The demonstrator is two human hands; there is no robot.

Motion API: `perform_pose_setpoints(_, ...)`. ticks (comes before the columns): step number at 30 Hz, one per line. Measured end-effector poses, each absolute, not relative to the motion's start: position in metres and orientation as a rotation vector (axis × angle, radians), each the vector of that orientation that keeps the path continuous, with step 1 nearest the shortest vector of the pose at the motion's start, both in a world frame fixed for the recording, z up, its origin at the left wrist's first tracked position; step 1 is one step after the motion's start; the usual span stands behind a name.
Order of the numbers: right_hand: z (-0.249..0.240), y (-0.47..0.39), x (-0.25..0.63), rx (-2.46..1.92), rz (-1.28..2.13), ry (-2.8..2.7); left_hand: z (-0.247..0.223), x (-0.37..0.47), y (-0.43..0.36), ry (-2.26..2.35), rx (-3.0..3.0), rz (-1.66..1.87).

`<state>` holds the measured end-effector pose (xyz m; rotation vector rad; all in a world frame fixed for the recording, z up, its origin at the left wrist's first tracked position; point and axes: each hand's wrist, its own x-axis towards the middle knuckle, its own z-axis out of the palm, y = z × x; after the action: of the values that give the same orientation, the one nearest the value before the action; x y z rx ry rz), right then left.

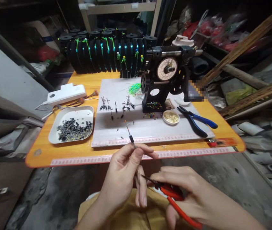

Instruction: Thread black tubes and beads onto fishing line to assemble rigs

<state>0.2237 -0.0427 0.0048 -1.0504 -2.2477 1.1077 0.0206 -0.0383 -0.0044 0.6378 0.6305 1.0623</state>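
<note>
My left hand (126, 172) pinches a thin stick with a black sleeve (131, 139) and a coloured, orange-ended tip, upright above the table's front edge. Its lower end is hidden by my fingers. My right hand (188, 188) is wrapped around red-handled pliers (171, 191), whose dark, narrow jaws reach to my left fingers. A tiny shiny bit shows at the jaw tips, too small to name. Similar black-sleeved pieces (116, 109) stand and lie on the pale board (112, 132) just beyond.
A white tray (52, 135) of small black parts stands left, near a white power strip (66, 94). A black winding machine (159, 80) with line-wrapped spools (107, 56) rises behind. Right are a dish (171, 118) of brass-coloured bits, blue-handled pliers (198, 123) and an orange cutter (222, 141).
</note>
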Motion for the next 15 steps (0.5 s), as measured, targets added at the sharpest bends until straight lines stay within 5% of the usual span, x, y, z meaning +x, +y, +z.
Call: perform_pose_setpoints(15,0.026,-0.029,0.222,-1.002,1.31,-2.386,-0.001,0.014,-0.039,0.583,0.627,1.045)
